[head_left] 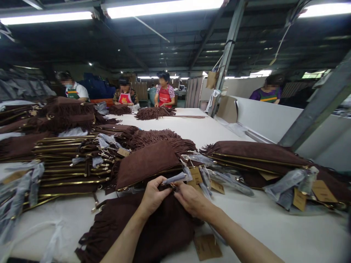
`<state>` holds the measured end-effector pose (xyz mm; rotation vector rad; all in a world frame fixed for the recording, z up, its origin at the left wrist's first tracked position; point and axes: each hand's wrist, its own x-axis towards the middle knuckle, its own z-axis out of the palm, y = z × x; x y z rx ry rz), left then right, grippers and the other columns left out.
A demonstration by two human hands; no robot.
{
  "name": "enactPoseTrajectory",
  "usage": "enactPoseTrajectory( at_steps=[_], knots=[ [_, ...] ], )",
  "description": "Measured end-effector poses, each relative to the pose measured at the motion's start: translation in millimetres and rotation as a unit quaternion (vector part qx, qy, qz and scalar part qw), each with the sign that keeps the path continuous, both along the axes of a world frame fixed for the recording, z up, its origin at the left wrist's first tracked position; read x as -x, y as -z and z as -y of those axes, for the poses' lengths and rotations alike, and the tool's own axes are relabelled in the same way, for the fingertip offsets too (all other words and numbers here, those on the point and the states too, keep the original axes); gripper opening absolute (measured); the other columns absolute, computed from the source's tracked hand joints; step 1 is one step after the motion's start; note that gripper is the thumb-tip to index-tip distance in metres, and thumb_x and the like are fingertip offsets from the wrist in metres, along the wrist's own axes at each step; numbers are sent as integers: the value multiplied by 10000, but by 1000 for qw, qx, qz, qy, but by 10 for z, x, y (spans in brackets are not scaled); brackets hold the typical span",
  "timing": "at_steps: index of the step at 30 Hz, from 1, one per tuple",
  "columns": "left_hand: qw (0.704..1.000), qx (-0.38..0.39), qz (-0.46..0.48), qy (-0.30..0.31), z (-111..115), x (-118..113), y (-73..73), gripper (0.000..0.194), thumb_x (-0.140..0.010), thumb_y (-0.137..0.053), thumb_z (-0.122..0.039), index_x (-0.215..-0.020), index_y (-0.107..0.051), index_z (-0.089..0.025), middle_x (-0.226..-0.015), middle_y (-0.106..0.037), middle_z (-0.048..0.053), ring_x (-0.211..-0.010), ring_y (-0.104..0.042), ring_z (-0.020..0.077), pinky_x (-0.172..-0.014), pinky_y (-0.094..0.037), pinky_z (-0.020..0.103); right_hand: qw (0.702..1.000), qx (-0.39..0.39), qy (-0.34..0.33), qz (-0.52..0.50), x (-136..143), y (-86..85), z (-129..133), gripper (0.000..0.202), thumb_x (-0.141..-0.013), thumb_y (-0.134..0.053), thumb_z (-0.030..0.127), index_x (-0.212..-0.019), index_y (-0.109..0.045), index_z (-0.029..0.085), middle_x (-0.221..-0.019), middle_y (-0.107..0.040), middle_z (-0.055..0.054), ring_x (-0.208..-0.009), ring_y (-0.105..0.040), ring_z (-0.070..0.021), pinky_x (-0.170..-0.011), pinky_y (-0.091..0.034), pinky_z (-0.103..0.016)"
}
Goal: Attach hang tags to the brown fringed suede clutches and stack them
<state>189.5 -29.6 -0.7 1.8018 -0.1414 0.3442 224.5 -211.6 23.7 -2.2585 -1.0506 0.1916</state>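
A dark brown fringed bag (164, 226) lies on the white table just below my hands, its fringe spread toward the left. My left hand (155, 197) pinches at the bag's upper edge, close to a plastic-wrapped strip (175, 178). From the right, my right hand (192, 197) closes at the same spot, its fingers bent around a small metal fitting that I cannot make out clearly. A brown cardboard tag (207, 247) rests beside the bag at the lower right. Directly beyond my hands sits another brown bag (149, 160) with a gold zipper.
Stacked brown bags with gold zippers (74, 171) fill the left side. More bags (255, 157) with tags and plastic-wrapped parts lie at right. A metal post (229, 51) and a white partition (260, 117) stand beyond. Several people work around the far end.
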Motion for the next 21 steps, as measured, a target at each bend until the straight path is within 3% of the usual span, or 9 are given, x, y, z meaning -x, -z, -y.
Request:
enactPoseTrajectory(
  at_steps=[3, 6, 11, 17, 21],
  knots=[
    [999, 28, -24, -15, 13, -49, 31, 105, -663, -674, -197, -754, -668, -145, -699, -631, -12, -678, -542, 148, -660, -411, 230, 985, 124, 24, 119, 63, 42, -36, 302, -958, -389, 144, -1243, -489, 137, -1152, -601, -150, -989, -644, -240, -844, -515, -345],
    [998, 41, -41, -12, 24, -76, 55, 115, -638, -672, -193, -743, -668, -146, -693, -635, -13, -676, -547, 151, -663, -413, 234, 971, 182, 42, 150, 102, 80, -76, 310, -956, -306, 78, -1179, -512, 141, -1059, -609, -135, -854, -656, -215, -722, -518, -311],
    [998, 48, -48, 10, 11, -49, 24, 139, -640, -690, -217, -762, -680, -152, -713, -631, -10, -699, -555, 158, -702, -424, 245, 976, 166, 66, 124, 49, 88, -57, 207, -951, -357, 127, -1029, -549, 136, -969, -649, -113, -839, -649, -206, -715, -466, -289],
    [999, 32, -24, 19, 35, -4, -19, 107, -647, -684, -193, -740, -649, -154, -725, -601, -9, -722, -527, 158, -697, -412, 243, 981, 142, 80, 108, -30, -20, -40, 258, -939, -361, 132, -1081, -575, 144, -966, -694, -91, -930, -654, -204, -766, -418, -274],
    [999, 25, -15, 16, 78, 8, 5, 94, -662, -651, -176, -749, -618, -159, -714, -582, -22, -704, -505, 144, -679, -399, 231, 978, 155, 83, 110, -7, -70, -121, 246, -934, -380, 157, -919, -624, 133, -908, -707, -119, -858, -663, -223, -721, -406, -287]
  ],
)
